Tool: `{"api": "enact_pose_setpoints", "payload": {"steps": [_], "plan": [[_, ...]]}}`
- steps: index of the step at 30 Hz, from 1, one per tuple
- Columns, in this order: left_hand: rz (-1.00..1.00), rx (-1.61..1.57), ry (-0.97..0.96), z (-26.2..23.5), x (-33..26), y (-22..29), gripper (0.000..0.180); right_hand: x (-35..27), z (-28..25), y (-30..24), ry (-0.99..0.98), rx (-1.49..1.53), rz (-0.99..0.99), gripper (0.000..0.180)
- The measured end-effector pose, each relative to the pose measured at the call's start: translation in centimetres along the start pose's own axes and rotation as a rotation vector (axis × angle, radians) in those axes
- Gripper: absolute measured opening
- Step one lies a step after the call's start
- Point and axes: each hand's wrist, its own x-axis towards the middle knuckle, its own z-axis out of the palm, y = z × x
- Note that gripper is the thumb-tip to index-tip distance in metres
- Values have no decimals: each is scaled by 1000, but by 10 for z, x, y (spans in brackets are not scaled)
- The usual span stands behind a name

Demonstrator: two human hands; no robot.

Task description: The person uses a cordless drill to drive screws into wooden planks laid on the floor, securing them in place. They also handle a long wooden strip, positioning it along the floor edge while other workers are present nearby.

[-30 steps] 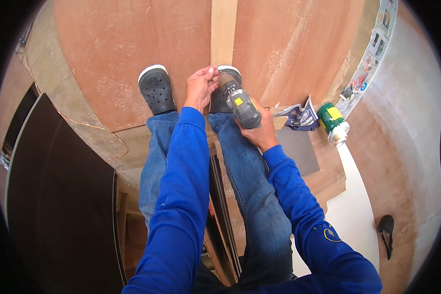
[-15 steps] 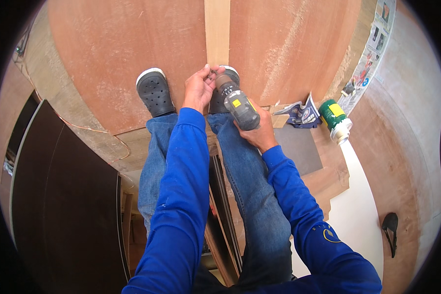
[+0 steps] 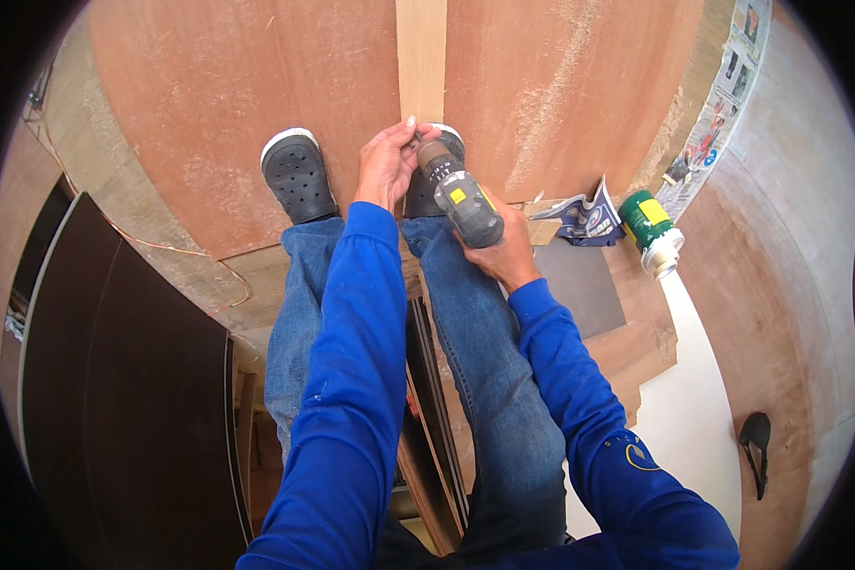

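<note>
Left fingers (image 3: 400,135) shifted; drill (image 3: 472,211) dark grey, yellow-patched

light: bright, diffuse | shadows: soft | focus: fairly sharp | edges: fisheye-bowed — black corners

The right hand (image 3: 509,249) grips a drill (image 3: 467,204) (left hand (image 3: 384,166) at its chuck (image 3: 431,155)).

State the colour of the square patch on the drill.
Yellow; the patch on the drill shows best in the head view.
</note>
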Motion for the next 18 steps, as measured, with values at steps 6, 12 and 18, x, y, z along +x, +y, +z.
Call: {"api": "enact_pose_setpoints", "payload": {"steps": [6,12,18], "plan": [[-85,25,-26,8,22,-3,29,15,-4,-5,32,-249,-79,49],[-116,0,-54,10,38,-4,31,32,1,-3,48,-174,38,40],[-112,-17,-36,9,51,-4,28,43,3,-2,90,-141,60,35]]}}
